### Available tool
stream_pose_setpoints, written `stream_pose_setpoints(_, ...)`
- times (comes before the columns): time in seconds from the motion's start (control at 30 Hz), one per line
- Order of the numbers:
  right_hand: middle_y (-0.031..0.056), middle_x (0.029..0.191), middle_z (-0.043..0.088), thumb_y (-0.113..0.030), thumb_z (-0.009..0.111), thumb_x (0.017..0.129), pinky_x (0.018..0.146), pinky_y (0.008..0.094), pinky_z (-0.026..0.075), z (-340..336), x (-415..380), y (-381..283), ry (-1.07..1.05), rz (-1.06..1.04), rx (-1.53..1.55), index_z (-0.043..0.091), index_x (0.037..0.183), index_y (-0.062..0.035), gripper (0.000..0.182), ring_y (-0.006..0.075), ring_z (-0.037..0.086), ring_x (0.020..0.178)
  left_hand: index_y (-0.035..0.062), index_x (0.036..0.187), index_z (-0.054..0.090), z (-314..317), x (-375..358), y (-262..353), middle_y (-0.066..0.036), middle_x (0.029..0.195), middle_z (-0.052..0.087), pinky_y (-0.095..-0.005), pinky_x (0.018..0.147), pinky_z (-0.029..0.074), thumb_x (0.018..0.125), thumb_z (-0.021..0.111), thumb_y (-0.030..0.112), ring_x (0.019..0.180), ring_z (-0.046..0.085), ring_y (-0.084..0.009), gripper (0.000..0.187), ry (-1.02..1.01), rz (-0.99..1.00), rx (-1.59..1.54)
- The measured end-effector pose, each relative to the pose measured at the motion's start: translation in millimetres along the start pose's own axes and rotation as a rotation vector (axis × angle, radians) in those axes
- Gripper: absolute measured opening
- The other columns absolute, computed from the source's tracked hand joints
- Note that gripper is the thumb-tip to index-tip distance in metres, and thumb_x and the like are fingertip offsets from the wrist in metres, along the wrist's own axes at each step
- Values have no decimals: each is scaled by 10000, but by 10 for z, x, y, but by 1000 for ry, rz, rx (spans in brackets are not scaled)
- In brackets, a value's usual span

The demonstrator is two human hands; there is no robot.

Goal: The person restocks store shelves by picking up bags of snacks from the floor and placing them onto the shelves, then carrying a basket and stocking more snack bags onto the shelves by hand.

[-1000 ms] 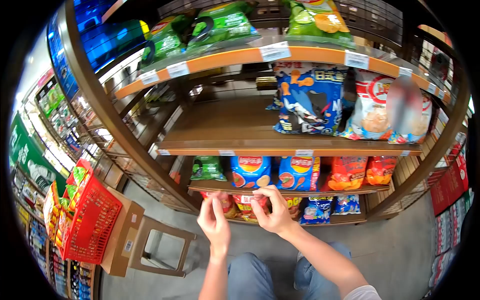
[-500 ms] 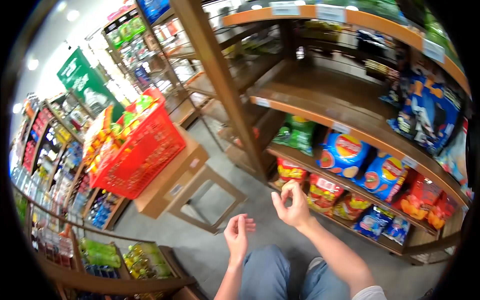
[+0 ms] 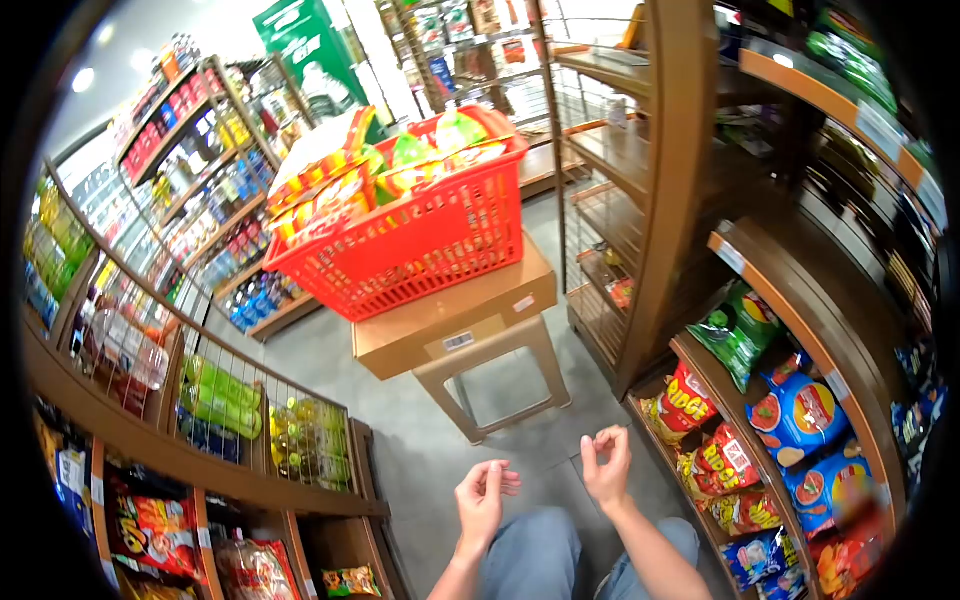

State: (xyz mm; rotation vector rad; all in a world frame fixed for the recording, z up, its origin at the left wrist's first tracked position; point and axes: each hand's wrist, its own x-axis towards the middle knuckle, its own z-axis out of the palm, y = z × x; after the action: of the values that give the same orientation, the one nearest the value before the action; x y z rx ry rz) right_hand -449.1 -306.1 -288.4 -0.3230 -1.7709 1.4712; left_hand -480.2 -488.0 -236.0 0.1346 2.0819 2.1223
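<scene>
My left hand [image 3: 482, 503] hovers above the grey floor in front of the stool, fingers loosely bent and nothing in it. To its right my right hand [image 3: 607, 470] is also empty, its thumb apart from its curved fingers. Ahead of both hands a red shopping basket [image 3: 415, 250], filled with orange and green snack bags [image 3: 325, 205], sits on a cardboard box [image 3: 405, 345]. A beige stool [image 3: 452, 400] holds up the box. Nearest my right hand are red and yellow bags of chips [image 3: 722, 462] on the lower shelf.
On the right, a brown shelf unit [image 3: 668, 190] holds a green chip bag [image 3: 738, 330] and blue chip bags [image 3: 802, 410]. At left, a low wooden rack [image 3: 290, 500] carries bottles [image 3: 310, 440] and snack packs [image 3: 155, 530]. A green banner [image 3: 310, 50] stands behind the basket.
The view has swung left, so the basket appears closer to the middle and the chip shelves farther right. My right hand has lowered and come nearer my left; both stay empty.
</scene>
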Motion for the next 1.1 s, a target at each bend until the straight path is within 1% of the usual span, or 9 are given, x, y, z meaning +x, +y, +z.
stream_pose_setpoints(0.1, 26, 820, 439, -36, 632, 872, 595, 219, 425, -5, -276, 228, -48, 114, 61, 399, 893, -67, 236, 78, 425, 684, -52, 1012, 612, 141, -37, 77, -137, 827, 680, -292, 624, 555, 996, 501, 178, 717, 671, -182, 256, 38, 26, -31)
stream_pose_setpoints(0.23, 17, 841, 388, -3, 591, 889, 429, 188, 428, 78, -317, 364, -68, 160, 202, 346, 892, -77, 256, 52, 414, 640, -40, 1040, 615, 309, 23, 511, -124, 854, 688, -286, 646, 557, 980, 522, 120, 736, 669, -169, 195, -11, 124, 2)
stream_pose_setpoints(0.37, 36, 871, 383, 27, 580, 886, 497, 210, 458, 219, 114, -132, -114, 83, 384, 328, 895, -82, 275, 70, 438, 629, -41, 1072, 599, 475, 199, 1198, -136, 874, 683, -284, 645, 554, 982, 505, 101, 750, 670, -171, 192, -34, 259, 54)
stream_pose_setpoints(0.43, 53, 877, 413, 39, 596, 865, 635, 208, 429, 291, 437, -418, -100, 42, 506, 357, 898, -67, 264, 98, 442, 735, -40, 1096, 585, 564, 317, 1653, -142, 890, 679, -283, 643, 552, 983, 502, 100, 747, 670, -173, 198, -36, 314, 84)
stream_pose_setpoints(0.5, 57, 887, 421, 39, 584, 868, 673, 237, 451, 363, 800, -878, -135, 37, 668, 359, 905, -66, 252, 115, 456, 756, -36, 1115, 564, 606, 383, 2021, -149, 908, 676, -282, 641, 553, 988, 494, 121, 746, 672, -180, 214, -12, 355, 67)
stream_pose_setpoints(0.63, 62, 906, 446, 27, 588, 869, 742, 267, 473, 664, 1289, -1215, -167, -121, 638, 388, 949, -47, 228, 114, 478, 763, -23, 1115, 542, 539, 571, 2207, -163, 924, 664, -304, 630, 570, 997, 480, 161, 724, 681, -212, 227, 71, 470, 2)
stream_pose_setpoints(0.7, 68, 945, 516, 31, 606, 858, 778, 264, 485, 729, 1456, -1417, -221, -133, 672, 452, 1020, -17, 229, 128, 566, 843, -24, 1110, 541, 474, 697, 2178, -162, 924, 658, -309, 614, 575, 998, 480, 172, 723, 683, -218, 234, 119, 440, -59)
stream_pose_setpoints(0.9, 96, 893, 646, -69, 660, 855, 731, 283, 526, 1106, 2085, -2100, -247, -385, 398, 570, 1039, 10, 219, 159, 654, 797, -28, 1065, 550, 237, 1030, 2116, -154, 937, 644, -303, 600, 580, 997, 481, 208, 729, 680, -214, 256, 238, 434, -235)
stream_pose_setpoints(1.1, 182, 932, 685, -181, 642, 863, 775, 337, 531, 1920, 2707, -2423, -351, -462, 221, 616, 1070, 49, 311, 233, 680, 842, -31, 1052, 559, -55, 1204, 2063, -137, 927, 646, -297, 601, 577, 995, 484, 205, 750, 677, -204, 255, 286, 452, -293)
